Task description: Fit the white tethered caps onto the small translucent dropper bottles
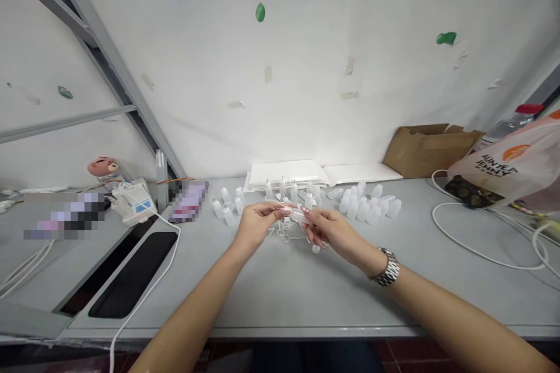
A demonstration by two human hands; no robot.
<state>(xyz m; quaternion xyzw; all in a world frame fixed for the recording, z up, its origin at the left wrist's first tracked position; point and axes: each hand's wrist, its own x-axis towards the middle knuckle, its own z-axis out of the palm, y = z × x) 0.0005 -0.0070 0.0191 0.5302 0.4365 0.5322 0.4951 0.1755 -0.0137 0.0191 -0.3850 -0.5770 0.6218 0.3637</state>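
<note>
A small translucent white bottle (298,216) lies tilted between my two hands. My right hand (330,230) pinches its body, while the fingertips of my left hand (260,221) are closed at its left end on a small white part, too small to make out well. Under and around my hands, white ring-shaped pieces (286,233) lie on the grey table (271,297). Several bottles with needle-like tips (228,215) stand to the left and behind my hands. To the right is a group of bottles without tips (362,208), some upright, some lying down.
White flat sheets (284,172) are stacked by the wall. A cardboard box (431,148), a plastic bag (507,160) and a white cable (476,256) are at the right. On the left are a phone (189,201), a black tray (133,274) and a white device (133,201).
</note>
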